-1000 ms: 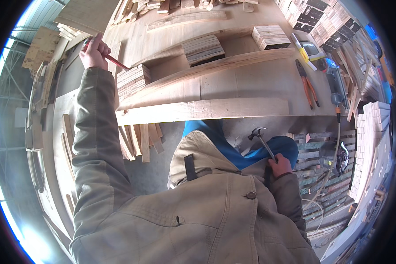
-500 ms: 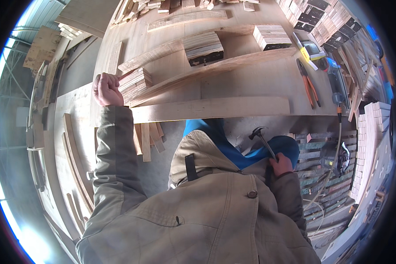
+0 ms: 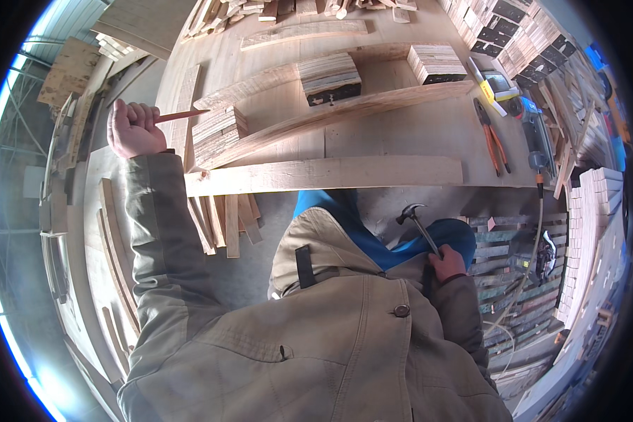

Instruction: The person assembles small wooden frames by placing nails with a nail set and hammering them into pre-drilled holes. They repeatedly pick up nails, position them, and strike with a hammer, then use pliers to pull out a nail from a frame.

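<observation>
A slim red pencil (image 3: 179, 116) with a tapered tip was gripped in the person's left hand (image 3: 135, 130), fingers curled round it, above the left end of the worktop (image 3: 394, 141). The tip pointed right, towards the far end of the left block (image 3: 218, 135); whether it touched the wood could not be told. The right hand (image 3: 449, 264), low by the person's thigh, was closed round the handle of one hammer (image 3: 422, 226), its dark metal claw head uppermost.

Three layered wooden blocks stood in a row: the left block, the middle block (image 3: 329, 79) and the right block (image 3: 436, 63), the latter two with blackened near faces. Two long, rough-grained strips flanked them, the near strip (image 3: 344, 119) running at a slant and the far strip (image 3: 253, 84) behind. One pale, flat board (image 3: 323, 174) lay along the near edge.

To the right lay one pair of pliers (image 3: 492, 137) with two orange handles, and beside it one bulky power tool (image 3: 538, 137) joined to a pale flexible hose (image 3: 534, 239). Jumbled, square-edged offcuts (image 3: 221, 17) covered the far end, too overlapped to count, and many stacked blocks (image 3: 513, 28) rose at the far right.
</observation>
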### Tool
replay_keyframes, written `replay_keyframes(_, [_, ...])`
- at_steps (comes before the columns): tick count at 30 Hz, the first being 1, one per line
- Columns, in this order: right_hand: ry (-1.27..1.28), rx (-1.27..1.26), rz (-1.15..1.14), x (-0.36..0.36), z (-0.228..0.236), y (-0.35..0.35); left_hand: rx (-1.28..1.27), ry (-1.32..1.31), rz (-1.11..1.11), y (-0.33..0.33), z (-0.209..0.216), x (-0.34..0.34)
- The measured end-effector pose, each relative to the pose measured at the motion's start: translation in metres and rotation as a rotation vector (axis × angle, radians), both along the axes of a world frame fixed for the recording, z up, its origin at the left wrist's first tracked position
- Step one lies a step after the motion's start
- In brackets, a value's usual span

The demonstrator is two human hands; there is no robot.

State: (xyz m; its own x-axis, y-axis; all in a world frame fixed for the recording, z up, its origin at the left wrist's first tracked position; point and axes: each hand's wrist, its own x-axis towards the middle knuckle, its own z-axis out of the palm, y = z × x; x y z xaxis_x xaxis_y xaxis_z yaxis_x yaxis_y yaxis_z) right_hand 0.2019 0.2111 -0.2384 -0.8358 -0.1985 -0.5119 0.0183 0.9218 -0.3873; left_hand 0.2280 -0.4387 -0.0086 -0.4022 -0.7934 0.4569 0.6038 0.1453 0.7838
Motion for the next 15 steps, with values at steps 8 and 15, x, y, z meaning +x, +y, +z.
replay_keyframes(8, [0.007,-0.066,-0.017,0.001,-0.005,0.001,-0.051,-0.197,0.131,0.016,0.021,0.051])
replay_keyframes(15, [0.013,-0.04,0.01,-0.001,-0.001,0.001,0.057,-0.203,0.132,0.018,-0.012,0.065])
